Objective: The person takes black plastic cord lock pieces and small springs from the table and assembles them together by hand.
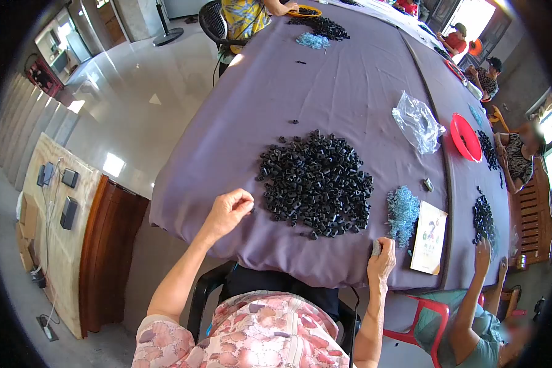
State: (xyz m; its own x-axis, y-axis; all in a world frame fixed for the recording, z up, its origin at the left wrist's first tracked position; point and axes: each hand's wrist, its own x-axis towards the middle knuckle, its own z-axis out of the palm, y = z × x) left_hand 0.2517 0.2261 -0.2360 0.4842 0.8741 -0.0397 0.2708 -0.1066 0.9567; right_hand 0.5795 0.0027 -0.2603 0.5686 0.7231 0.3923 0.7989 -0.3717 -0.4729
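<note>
My left hand (230, 211) is closed in a pinch at the left side of a heap of small black plastic parts (316, 184). A dark bit shows at its fingertips, seemingly one of those small black parts. Over the table's front edge, my right hand (381, 264) is closed, with a grey piece (376, 248) at its thumb or finger, perhaps a wrap. Whatever it pinches is too small to tell. Just beyond that hand lies a pile of small light-blue pieces (402, 211), beside a printed booklet (429, 239).
A clear plastic bag (417, 122), a red basin (465, 138) and a small grey object (428, 184) are on the purple cloth (227, 141). Co-workers sit along the right side, one (472, 325) close by. Another person (245, 21) is at the far left edge. A wooden cabinet (113, 245) stands left.
</note>
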